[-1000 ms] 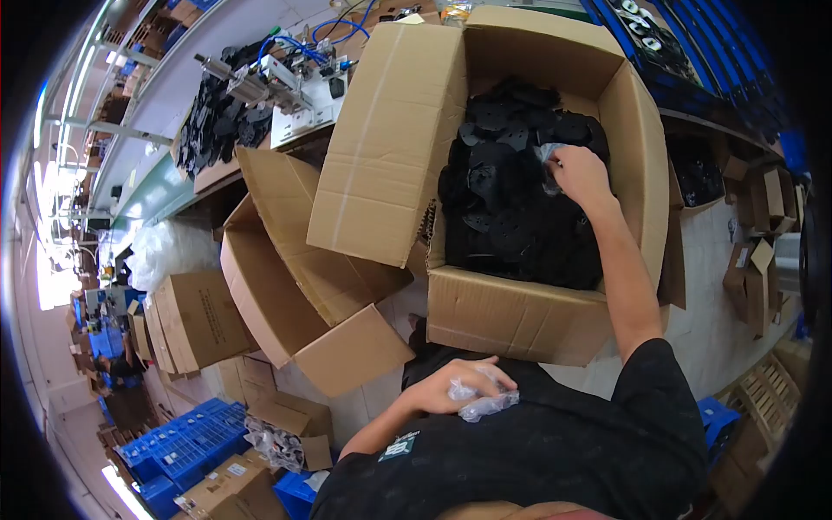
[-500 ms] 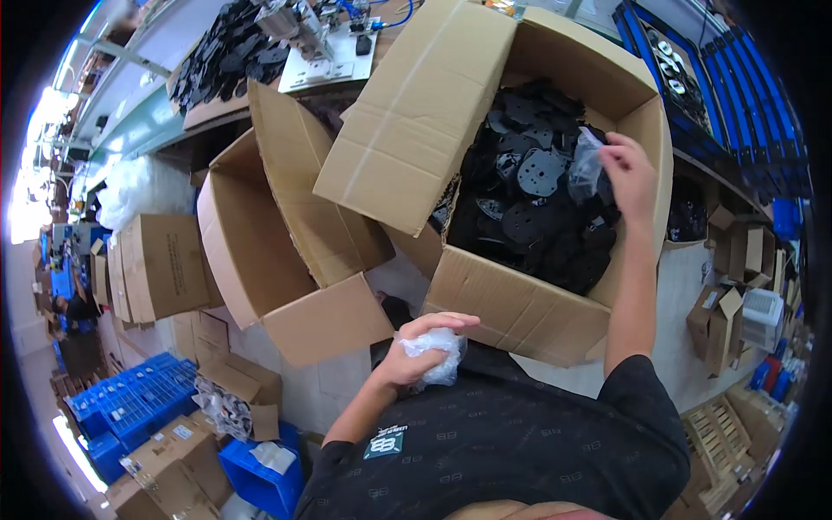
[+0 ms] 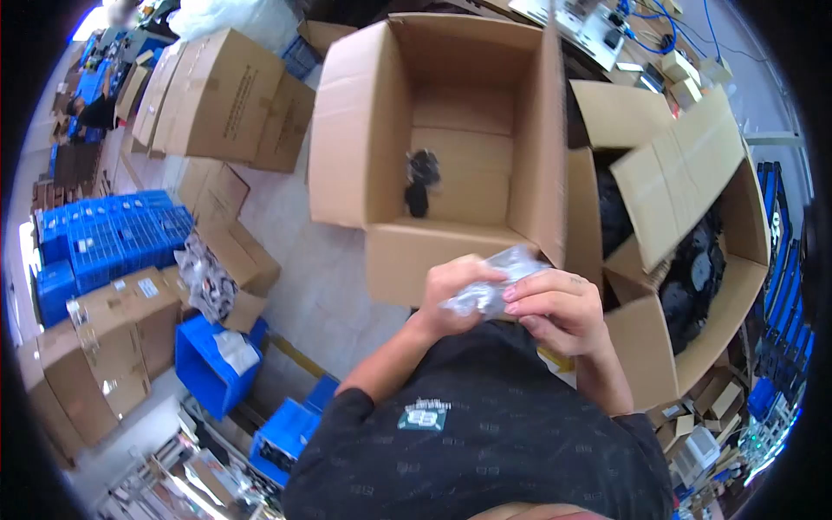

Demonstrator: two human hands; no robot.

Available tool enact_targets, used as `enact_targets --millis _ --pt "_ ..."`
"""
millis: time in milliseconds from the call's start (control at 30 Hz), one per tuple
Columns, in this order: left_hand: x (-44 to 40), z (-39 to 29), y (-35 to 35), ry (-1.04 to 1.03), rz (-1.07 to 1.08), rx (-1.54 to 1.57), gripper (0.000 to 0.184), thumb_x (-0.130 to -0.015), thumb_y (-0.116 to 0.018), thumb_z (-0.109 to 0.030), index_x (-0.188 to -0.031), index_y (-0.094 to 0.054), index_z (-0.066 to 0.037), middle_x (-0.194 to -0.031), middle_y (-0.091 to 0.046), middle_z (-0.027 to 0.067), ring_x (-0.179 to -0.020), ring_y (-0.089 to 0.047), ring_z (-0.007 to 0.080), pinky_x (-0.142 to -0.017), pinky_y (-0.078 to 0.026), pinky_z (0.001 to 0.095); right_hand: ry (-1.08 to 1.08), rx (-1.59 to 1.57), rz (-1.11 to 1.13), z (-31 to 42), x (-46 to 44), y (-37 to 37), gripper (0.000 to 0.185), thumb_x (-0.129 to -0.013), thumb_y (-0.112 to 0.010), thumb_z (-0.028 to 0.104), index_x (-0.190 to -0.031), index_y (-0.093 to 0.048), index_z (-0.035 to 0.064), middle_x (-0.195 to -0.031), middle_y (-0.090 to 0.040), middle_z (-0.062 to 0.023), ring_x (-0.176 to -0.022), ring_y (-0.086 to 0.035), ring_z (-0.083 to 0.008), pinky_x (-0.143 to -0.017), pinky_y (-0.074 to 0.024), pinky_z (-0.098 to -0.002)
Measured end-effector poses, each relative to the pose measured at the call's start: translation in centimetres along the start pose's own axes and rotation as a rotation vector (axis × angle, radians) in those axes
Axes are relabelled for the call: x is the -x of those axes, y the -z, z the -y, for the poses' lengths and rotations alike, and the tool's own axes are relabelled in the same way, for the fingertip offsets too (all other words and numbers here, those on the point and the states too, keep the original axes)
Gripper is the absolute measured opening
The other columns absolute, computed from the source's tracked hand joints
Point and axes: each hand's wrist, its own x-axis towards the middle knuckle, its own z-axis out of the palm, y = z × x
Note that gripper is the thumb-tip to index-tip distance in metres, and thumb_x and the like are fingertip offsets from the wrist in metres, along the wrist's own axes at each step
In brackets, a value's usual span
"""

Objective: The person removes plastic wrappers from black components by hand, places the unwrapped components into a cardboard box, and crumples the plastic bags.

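Note:
Both hands meet in front of my chest around crumpled clear plastic (image 3: 485, 290). My left hand (image 3: 455, 295) is wrapped round its left part. With bent fingers and thumb, my right hand (image 3: 559, 310) pinches its right side. Just beyond them stands an open cardboard box (image 3: 459, 173) with a small dark bundle (image 3: 422, 178) on its bottom. To the right is another open box (image 3: 719, 338), which holds black flat parts (image 3: 693, 277) with holes.
Blue crates (image 3: 121, 234) and closed cartons (image 3: 121, 329) are at the left. Blue bins (image 3: 217, 364) stand at the lower left. A white machine base (image 3: 581, 30) is on the bench at the top. A person in dark clothing (image 3: 97, 113) is far off at the upper left.
The view has swung left. My right hand has left the box of black parts with a plastic bag and come to my left hand, which still holds plastic.

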Motion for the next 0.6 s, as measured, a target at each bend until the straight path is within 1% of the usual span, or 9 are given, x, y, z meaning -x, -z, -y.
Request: enact_targets --millis 33,100,200,300,333,400,433,500,600 --pt "1.0 2.0 3.0 -0.028 -0.090 -0.149 0.028 -0.065 -0.072 -0.008 -0.093 -0.068 -0.005 -0.087 -0.067 0.0138 -0.079 -0.066 0.0287 -0.069 -0.052 0.0347 -0.005 0.005 -0.010 -1.3 -2.2 -2.0 0.015 -0.077 -0.068 0.002 -0.091 -0.068 0.0040 -0.086 -0.068 -0.0075 -0.081 -0.065 -0.0186 -0.073 -0.0515 -0.0312" --pt "1.9 3.9 8.7 0.000 -0.126 -0.293 0.024 -0.064 -0.071 -0.006 -0.088 -0.068 -0.005 -0.082 -0.066 0.0125 -0.074 -0.064 0.0282 -0.064 -0.051 0.0352 -0.536 -0.343 -0.183 -4.8 -6.8 -6.3 0.008 -0.082 -0.065 0.006 -0.089 -0.067 0.0012 -0.088 -0.068 -0.0063 -0.083 -0.065 -0.0151 -0.075 -0.0511 -0.0292" --pt "2.5 8.5 13.4 -0.040 -0.158 -0.466 0.020 -0.064 -0.070 -0.004 -0.084 -0.068 -0.006 -0.074 -0.063 0.0103 -0.064 -0.060 0.0270 -0.056 -0.049 0.0356 -0.789 -0.225 -0.162 -19.3 -11.1 -12.3 0.021 -0.083 -0.068 0.013 -0.099 -0.066 -0.0001 -0.094 -0.068 -0.0098 -0.088 -0.065 -0.0158 -0.080 -0.0511 -0.0284" --pt "3.3 13.8 15.6 -0.151 -0.071 -0.510 0.023 -0.062 -0.072 -0.004 -0.085 -0.067 -0.005 -0.070 -0.058 0.0081 -0.057 -0.055 0.0233 -0.049 -0.044 0.0343 -1.090 -0.094 -0.080 -40.3 -7.0 -17.6 0.074 -0.069 -0.082 0.028 -0.132 -0.049 0.0063 -0.125 -0.057 -0.0196 -0.114 -0.057 -0.0276 -0.096 -0.0461 -0.0372" --pt "3.4 14.4 15.6 -0.190 -0.032 -0.509 0.023 -0.062 -0.071 -0.004 -0.085 -0.067 -0.005 -0.069 -0.057 0.0072 -0.056 -0.054 0.0219 -0.048 -0.043 0.0332 -1.104 -0.091 -0.075 -42.3 -6.4 -18.0 0.074 -0.069 -0.082 0.028 -0.132 -0.049 0.0063 -0.125 -0.057 -0.0196 -0.114 -0.057 -0.0276 -0.096 -0.0461 -0.0372" --pt "3.8 16.3 15.3 -0.256 -0.011 -0.508 0.023 -0.063 -0.071 -0.004 -0.085 -0.067 -0.005 -0.069 -0.057 0.0058 -0.055 -0.052 0.0189 -0.045 -0.041 0.0311 -1.170 0.434 0.131 -46.1 -6.0 -19.6 0.121 -0.053 -0.089 0.040 -0.149 -0.020 0.0121 -0.149 -0.026 -0.0243 -0.137 -0.030 -0.0387 -0.110 -0.0319 -0.0444" --pt "4.0 17.1 15.1 -0.285 -0.018 -0.504 0.022 -0.064 -0.070 -0.005 -0.085 -0.067 -0.005 -0.070 -0.057 0.0053 -0.054 -0.052 0.0174 -0.044 -0.041 0.0300 -1.177 0.418 0.128 -47.6 -6.1 -20.4 0.121 -0.053 -0.089 0.040 -0.149 -0.020 0.0121 -0.149 -0.026 -0.0243 -0.137 -0.030 -0.0387 -0.110 -0.0319 -0.0444" --pt "3.1 17.2 15.0 -0.302 -0.059 -0.462 0.022 -0.064 -0.070 -0.005 -0.085 -0.066 -0.005 -0.074 -0.061 0.0044 -0.053 -0.051 0.0149 -0.044 -0.040 0.0277 -1.120 0.481 0.351 -50.2 -6.6 -20.9 0.143 -0.044 -0.091 0.046 -0.151 -0.002 0.0151 -0.156 0.001 -0.0216 -0.143 -0.005 -0.0428 -0.115 -0.0195 -0.0476" --pt "3.0 17.6 15.4 -0.285 -0.036 -0.397 0.023 -0.063 -0.071 -0.005 -0.086 -0.066 -0.007 -0.081 -0.065 0.0051 -0.053 -0.050 0.0128 -0.045 -0.041 0.0254 -1.073 0.552 0.366 -52.2 -4.9 -23.0 0.136 -0.048 -0.090 0.045 -0.152 -0.006 0.0175 -0.156 -0.001 -0.0201 -0.143 -0.006 -0.0419 -0.115 -0.0150 -0.0536"
